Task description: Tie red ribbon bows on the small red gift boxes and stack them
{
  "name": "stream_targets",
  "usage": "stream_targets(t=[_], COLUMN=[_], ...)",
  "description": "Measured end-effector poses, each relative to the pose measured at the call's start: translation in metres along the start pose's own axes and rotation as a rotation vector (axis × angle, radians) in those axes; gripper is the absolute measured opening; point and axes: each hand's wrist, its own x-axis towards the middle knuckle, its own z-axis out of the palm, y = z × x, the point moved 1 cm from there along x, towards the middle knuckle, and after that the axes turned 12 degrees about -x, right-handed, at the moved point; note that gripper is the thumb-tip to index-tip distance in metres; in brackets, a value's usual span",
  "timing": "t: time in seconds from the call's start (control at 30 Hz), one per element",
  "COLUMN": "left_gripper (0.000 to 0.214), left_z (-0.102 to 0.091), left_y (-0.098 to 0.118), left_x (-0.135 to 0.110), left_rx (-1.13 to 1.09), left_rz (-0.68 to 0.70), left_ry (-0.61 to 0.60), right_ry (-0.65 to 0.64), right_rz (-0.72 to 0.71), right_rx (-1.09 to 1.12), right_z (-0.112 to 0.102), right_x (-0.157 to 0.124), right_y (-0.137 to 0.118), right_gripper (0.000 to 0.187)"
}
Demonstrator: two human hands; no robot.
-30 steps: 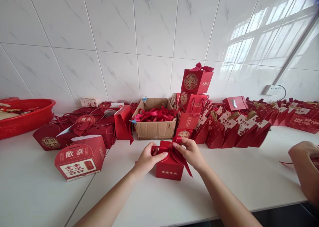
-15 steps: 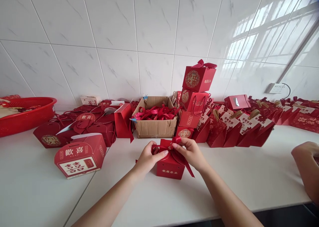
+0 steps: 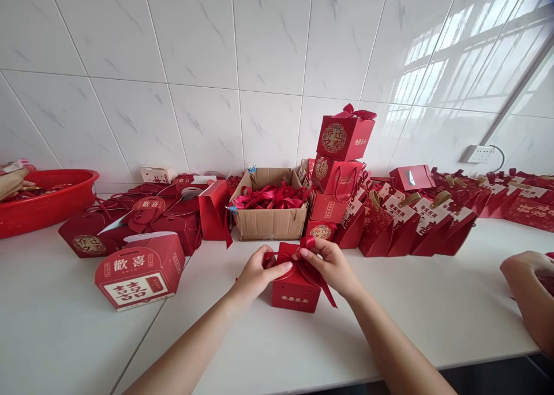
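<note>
A small red gift box [image 3: 295, 294] with gold lettering stands on the white table [image 3: 277, 343] right in front of me. A red ribbon [image 3: 303, 256] is tied across its top, with a tail hanging down the box's right side. My left hand [image 3: 255, 276] pinches the ribbon's left loop at the box's top left corner. My right hand [image 3: 331, 265] pinches the ribbon at the knot and upper loop. Both hands are closed on the ribbon.
Behind stands a cardboard box [image 3: 268, 210] full of red ribbons, a stack of red gift boxes [image 3: 341, 152], rows of red bags [image 3: 415, 222] at right, a red house-shaped box [image 3: 138, 271], flat red packaging [image 3: 147, 216], a red basket [image 3: 43, 201]. Another person's hand [image 3: 528, 279] works at far right.
My hands stay on the ribbon with hardly any shift. The other person's hand at the right edge has moved slightly left. Something beige now shows at the basket's left edge.
</note>
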Motion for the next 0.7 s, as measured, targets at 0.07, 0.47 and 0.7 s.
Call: stream_targets(t=[0.07, 0.47, 0.7], left_gripper=[0.04, 0.047, 0.037], left_z=[-0.002, -0.02, -0.03], left_y=[0.004, 0.017, 0.022], left_x=[0.0, 0.008, 0.012], left_rx=[0.015, 0.222, 0.254], left_rz=[-0.082, -0.048, -0.01], left_ry=[-0.019, 0.055, 0.032], right_ry=[0.01, 0.026, 0.043], right_rz=[0.003, -0.039, -0.049], right_rx=[-0.019, -0.144, -0.184], right_z=[0.001, 0.0, 0.007], right_x=[0.0, -0.001, 0.0], right_y=[-0.001, -0.005, -0.004], right_gripper=[0.029, 0.025, 0.02])
